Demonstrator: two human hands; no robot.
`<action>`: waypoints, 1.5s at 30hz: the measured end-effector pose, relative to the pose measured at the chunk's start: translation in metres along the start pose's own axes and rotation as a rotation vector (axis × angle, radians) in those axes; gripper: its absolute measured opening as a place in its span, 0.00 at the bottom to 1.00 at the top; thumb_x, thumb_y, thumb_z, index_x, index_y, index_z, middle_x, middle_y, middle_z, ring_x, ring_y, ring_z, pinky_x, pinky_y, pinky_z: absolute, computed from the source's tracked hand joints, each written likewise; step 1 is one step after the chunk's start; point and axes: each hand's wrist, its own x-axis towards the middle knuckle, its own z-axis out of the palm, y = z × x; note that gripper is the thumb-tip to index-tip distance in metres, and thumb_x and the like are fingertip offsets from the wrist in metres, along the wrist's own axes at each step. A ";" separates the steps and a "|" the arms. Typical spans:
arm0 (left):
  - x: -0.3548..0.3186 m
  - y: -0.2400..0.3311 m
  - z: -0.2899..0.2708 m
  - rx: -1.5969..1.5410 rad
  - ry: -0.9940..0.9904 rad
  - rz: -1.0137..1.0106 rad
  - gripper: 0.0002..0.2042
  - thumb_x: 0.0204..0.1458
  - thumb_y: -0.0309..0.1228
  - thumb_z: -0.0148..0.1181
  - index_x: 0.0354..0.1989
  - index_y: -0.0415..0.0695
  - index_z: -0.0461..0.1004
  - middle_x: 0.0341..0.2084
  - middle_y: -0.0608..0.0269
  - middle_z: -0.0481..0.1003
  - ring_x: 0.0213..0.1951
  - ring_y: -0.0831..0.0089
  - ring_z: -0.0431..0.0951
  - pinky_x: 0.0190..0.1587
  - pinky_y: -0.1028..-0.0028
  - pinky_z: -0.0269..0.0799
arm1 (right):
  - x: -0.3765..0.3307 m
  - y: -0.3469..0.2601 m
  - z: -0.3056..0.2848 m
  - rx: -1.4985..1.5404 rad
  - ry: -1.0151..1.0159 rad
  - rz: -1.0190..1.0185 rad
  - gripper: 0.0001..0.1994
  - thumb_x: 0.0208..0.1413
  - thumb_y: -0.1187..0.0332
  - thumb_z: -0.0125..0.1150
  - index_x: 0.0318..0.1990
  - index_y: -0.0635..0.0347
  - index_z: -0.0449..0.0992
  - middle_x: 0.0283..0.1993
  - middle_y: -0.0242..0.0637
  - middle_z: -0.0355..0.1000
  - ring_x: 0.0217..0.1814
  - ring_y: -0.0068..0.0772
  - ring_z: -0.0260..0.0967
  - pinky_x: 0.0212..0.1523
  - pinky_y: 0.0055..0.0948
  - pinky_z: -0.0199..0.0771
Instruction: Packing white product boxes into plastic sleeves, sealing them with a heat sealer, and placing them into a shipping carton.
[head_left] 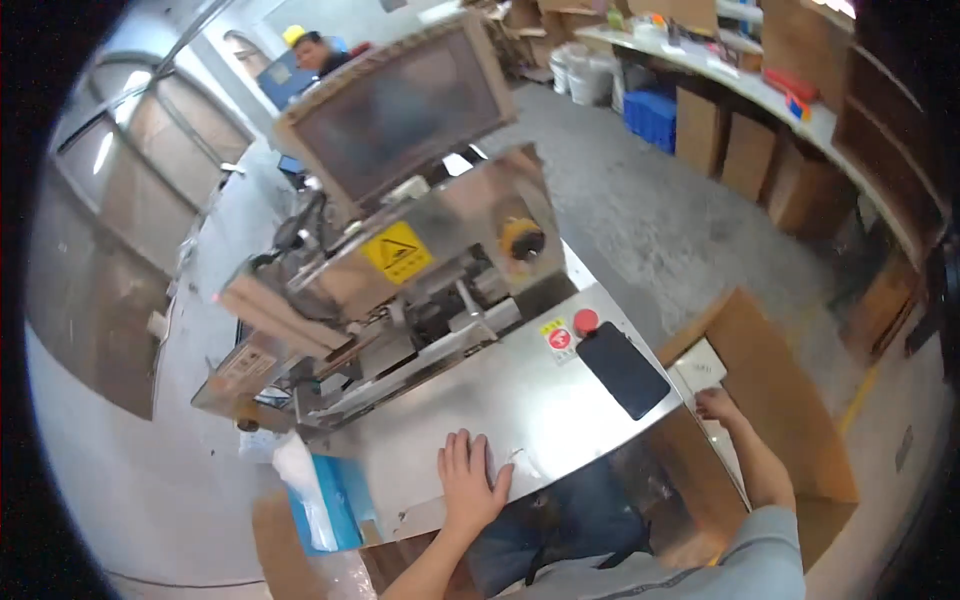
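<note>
My left hand (468,485) lies flat on the front of the machine's bare metal worktop (420,480), fingers stretched out and holding nothing. Over on the right, my right hand (716,405) reaches into an open cardboard box (785,390) beside the worktop. Its fingers are curled together against a white flat package (699,368); whether they grip anything is hidden. A black phone (624,370) rests on the worktop's right end, by a red button (586,320). Behind the worktop stands the metal machine (460,230), with a yellow warning label (397,252).
A blue box with white tissue (312,490) sits at the worktop's left corner. The machine's framed screen panel (405,110) rises behind. Far off, a person in a yellow cap (312,52) is visible. A long bench (740,85) and blue crate (650,120) stand at the back right.
</note>
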 end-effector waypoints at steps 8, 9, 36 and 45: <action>-0.020 -0.032 -0.035 -0.621 0.006 -0.215 0.15 0.55 0.34 0.64 0.48 0.40 0.78 0.42 0.54 0.81 0.48 0.65 0.79 0.52 0.64 0.73 | -0.165 -0.169 0.027 0.039 -0.019 -0.299 0.21 0.63 0.61 0.60 0.56 0.69 0.74 0.45 0.41 0.78 0.44 0.31 0.78 0.42 0.30 0.79; -0.025 -0.045 -0.052 -0.888 -0.160 -0.448 0.13 0.56 0.33 0.63 0.46 0.39 0.80 0.37 0.56 0.83 0.42 0.71 0.82 0.47 0.69 0.76 | -0.189 -0.183 0.033 0.071 0.018 -0.376 0.21 0.63 0.61 0.60 0.57 0.70 0.73 0.46 0.41 0.78 0.45 0.31 0.78 0.43 0.29 0.79; -0.116 -0.351 -0.167 0.026 0.687 -0.715 0.12 0.61 0.35 0.57 0.38 0.37 0.79 0.30 0.46 0.80 0.34 0.49 0.81 0.38 0.60 0.74 | -0.343 -0.264 0.147 0.180 -0.099 -0.612 0.18 0.64 0.68 0.60 0.56 0.71 0.73 0.47 0.42 0.79 0.47 0.28 0.77 0.46 0.25 0.77; -0.076 -0.194 -0.214 -0.201 0.706 -0.266 0.07 0.61 0.27 0.55 0.45 0.45 0.76 0.32 0.47 0.81 0.32 0.52 0.83 0.33 0.62 0.75 | -0.346 -0.289 0.187 -0.044 -0.084 -0.924 0.20 0.60 0.69 0.65 0.58 0.66 0.73 0.54 0.41 0.76 0.54 0.32 0.75 0.51 0.28 0.77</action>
